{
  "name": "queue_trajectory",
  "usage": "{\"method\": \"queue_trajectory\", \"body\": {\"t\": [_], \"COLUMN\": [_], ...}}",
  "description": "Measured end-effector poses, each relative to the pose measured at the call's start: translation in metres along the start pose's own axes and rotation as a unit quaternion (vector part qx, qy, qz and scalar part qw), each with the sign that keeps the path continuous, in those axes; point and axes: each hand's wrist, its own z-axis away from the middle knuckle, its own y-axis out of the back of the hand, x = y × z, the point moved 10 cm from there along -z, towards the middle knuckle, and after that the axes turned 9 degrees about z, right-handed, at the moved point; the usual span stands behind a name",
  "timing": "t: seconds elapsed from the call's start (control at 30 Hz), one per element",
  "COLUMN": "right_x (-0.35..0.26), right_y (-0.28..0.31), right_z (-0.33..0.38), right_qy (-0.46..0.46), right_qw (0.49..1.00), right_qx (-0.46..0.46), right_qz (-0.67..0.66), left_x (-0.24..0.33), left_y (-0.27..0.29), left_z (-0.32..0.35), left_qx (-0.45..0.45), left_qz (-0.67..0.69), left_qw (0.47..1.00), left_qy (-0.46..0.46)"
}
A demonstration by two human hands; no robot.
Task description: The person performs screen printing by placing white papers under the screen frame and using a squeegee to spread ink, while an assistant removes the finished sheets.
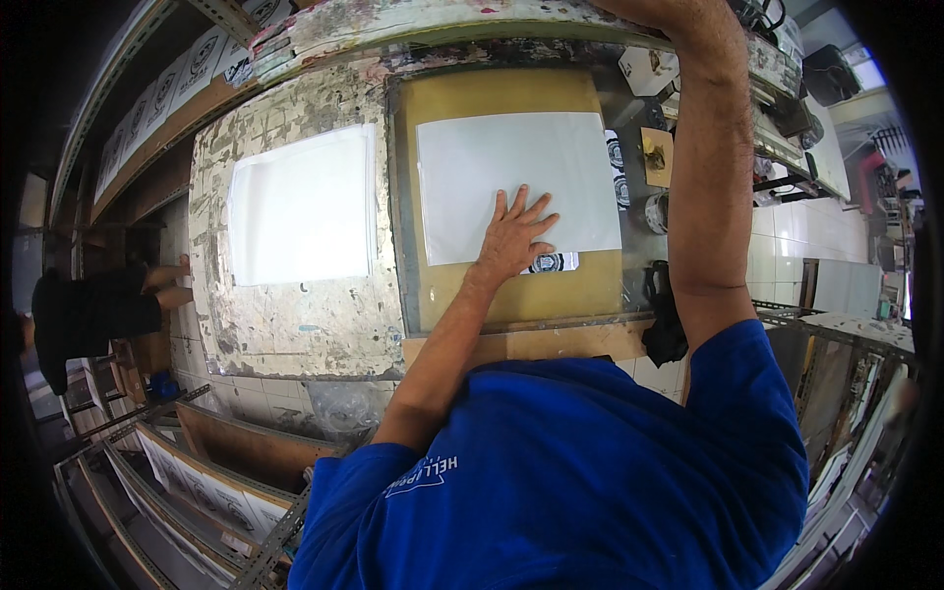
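My left hand lies flat with fingers spread on the lower right part of a white sheet. Beneath that sheet is a yellowish, translucent flat board. A small piece with a black-and-white printed design pokes out under the sheet's lower edge, beside my thumb. My right arm reaches up and away on the right. Only part of my right hand shows at the top edge, its fingers cut off, so whatever it touches is hidden.
Left of the board, white sheets lie on a worn, paint-stained table. More printed pieces and a small jar sit at the board's right. Shelving stands at left, where another person is.
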Motion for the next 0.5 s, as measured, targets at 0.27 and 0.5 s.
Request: {"method": "queue_trajectory", "body": {"t": [0.27, 0.5], "right_x": [-0.003, -0.014], "right_y": [0.004, -0.003], "right_z": [0.002, 0.025], "right_qy": [0.005, 0.017], "right_qw": [1.000, 1.000], "right_qx": [0.010, -0.005], "right_qz": [-0.011, -0.015], "left_x": [-0.003, -0.020], "left_y": [0.026, 0.173], "left_z": [0.003, 0.052], "left_qx": [0.065, 0.412], "left_qz": [0.061, 0.284], "left_qw": [0.996, 0.865], "left_qy": [-0.025, 0.047]}}
